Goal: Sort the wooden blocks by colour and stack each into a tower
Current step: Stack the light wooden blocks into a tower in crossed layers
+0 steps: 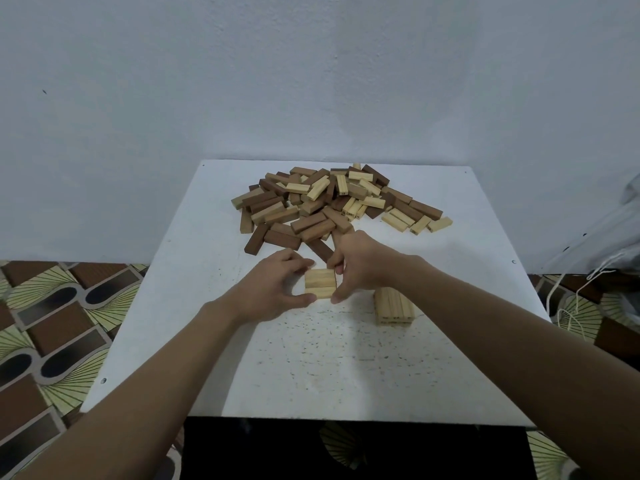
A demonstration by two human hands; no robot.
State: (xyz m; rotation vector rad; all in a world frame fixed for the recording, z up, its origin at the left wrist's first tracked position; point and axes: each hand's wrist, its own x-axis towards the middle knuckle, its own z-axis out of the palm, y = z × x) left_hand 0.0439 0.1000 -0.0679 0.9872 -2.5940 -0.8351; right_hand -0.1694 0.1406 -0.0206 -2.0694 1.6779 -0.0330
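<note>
A mixed heap of light and dark wooden blocks [332,202] lies at the far side of the white table [311,358]. Near the table's middle, a small group of light blocks [320,283] lies side by side. My left hand [273,289] grips the group's left end with thumb and fingers curled round it. My right hand [360,265] pinches its right end from the other side. A short stack of light blocks [394,308] stands just right of my right forearm.
A few light blocks [415,221] lie loose at the heap's right edge. The wall stands close behind the table. Patterned floor [52,323] shows on both sides, and white cords [571,299] hang at the right.
</note>
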